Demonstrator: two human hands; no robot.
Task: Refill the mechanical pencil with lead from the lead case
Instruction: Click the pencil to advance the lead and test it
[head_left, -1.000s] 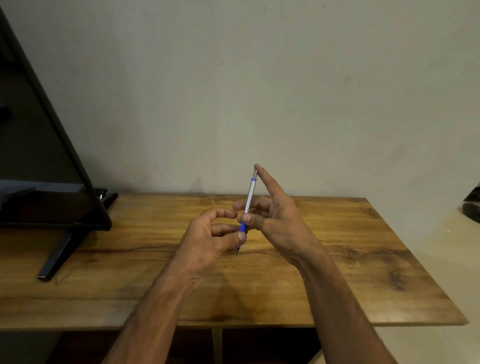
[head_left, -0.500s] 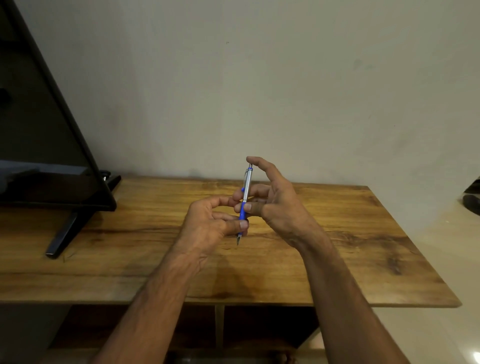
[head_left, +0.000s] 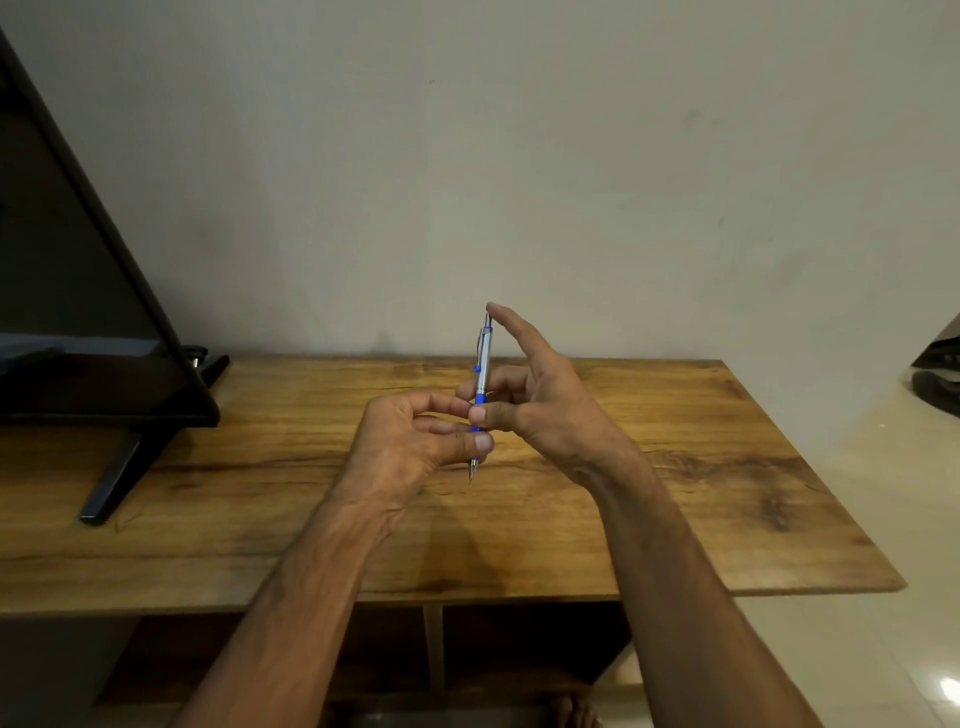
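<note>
Pencil (head_left: 483, 364) upright in right hand (head_left: 550, 410), apparently left hand (head_left: 410, 447) too

Wooden table (head_left: 675, 467), a black monitor (head_left: 78, 312) standing at its left end.

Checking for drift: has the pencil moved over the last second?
Yes, slightly: the pencil has tipped its top left, nearer upright, while its tip stays over the same spot of the table.
</note>
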